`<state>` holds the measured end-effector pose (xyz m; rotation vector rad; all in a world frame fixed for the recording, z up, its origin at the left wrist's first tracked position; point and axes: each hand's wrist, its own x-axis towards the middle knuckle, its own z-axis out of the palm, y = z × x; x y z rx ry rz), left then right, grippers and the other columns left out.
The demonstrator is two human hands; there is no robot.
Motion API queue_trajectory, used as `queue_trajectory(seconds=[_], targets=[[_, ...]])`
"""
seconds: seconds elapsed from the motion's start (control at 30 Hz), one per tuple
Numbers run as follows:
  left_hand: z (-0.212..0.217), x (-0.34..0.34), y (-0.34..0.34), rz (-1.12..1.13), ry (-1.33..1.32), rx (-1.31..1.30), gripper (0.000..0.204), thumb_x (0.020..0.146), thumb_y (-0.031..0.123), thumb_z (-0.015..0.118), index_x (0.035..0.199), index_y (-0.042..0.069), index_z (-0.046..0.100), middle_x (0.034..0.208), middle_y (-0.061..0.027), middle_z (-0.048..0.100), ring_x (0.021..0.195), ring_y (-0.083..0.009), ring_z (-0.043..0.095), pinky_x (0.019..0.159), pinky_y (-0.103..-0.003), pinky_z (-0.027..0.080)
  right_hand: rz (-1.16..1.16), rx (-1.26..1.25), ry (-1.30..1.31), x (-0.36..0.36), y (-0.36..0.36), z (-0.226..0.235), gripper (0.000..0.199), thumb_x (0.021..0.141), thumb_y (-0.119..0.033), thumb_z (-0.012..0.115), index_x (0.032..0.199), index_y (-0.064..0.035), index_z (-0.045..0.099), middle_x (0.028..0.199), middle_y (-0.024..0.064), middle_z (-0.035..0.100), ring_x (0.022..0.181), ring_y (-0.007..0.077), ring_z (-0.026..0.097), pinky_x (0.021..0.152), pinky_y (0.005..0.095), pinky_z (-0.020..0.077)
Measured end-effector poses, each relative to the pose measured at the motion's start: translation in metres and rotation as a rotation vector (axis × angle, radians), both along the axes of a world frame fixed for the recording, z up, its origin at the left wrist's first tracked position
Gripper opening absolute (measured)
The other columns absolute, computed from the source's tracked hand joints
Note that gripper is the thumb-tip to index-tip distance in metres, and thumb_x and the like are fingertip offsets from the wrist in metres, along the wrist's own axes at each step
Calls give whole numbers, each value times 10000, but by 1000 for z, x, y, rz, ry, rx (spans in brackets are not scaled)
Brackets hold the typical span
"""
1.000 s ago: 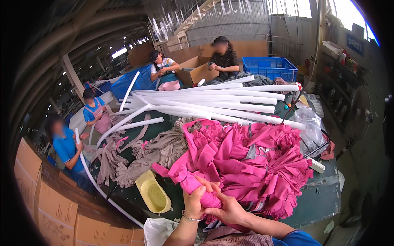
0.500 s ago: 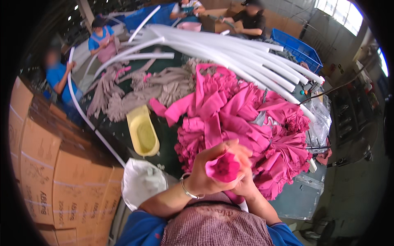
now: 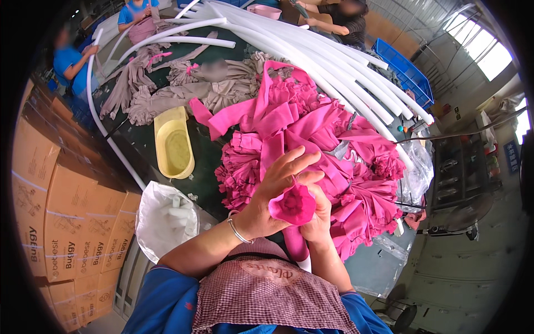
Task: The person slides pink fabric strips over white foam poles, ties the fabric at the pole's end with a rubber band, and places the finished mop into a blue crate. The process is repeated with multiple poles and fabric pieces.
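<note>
A pink fabric sleeve (image 3: 293, 205) stands in front of my apron, its gathered open end facing up. Below, the pink cloth runs down toward a white tube end (image 3: 304, 264). My right hand (image 3: 317, 216) is closed around the sleeve just under its mouth. Against the other side rests my left hand (image 3: 272, 192), its fingers stretched out and spread above the opening; its thumb is hidden. Just beyond both hands lies a large heap of pink fabric sleeves (image 3: 328, 139) on the dark green table (image 3: 208, 161).
Long white foam tubes (image 3: 334, 72) lie across the back. Greyish fabric sleeves (image 3: 217, 92), a yellow tub (image 3: 174, 142) and a white bag (image 3: 158, 234) of short white pieces are to the left. Cardboard boxes (image 3: 78, 206) stack at far left. Co-workers (image 3: 72, 61) stand across the table.
My left fingers have uncurled from around the sleeve and spread apart. The sleeve's mouth sits slightly higher and further left in view. The whole view has shifted as my head moved.
</note>
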<state>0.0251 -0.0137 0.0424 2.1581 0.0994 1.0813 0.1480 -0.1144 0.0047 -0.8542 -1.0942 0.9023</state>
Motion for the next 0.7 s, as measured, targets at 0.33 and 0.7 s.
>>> queue_trajectory(seconds=[0.33,0.7], targets=[[85,-51,16,224,177,236,114,742,91,701,852,79,672,738,-30,529,700,-213,523,626,-341,422,-139,-112,-144,12,5,12,209,894,-66,665,1081,13,618,970,44,633,876,113,579,784,248,474],[54,-32,26,204,401,429,119,704,133,693,776,104,603,743,-18,577,678,-209,586,623,-340,449,-138,-167,-203,20,0,-9,252,906,-116,664,1125,3,624,974,36,653,895,103,580,819,246,472]])
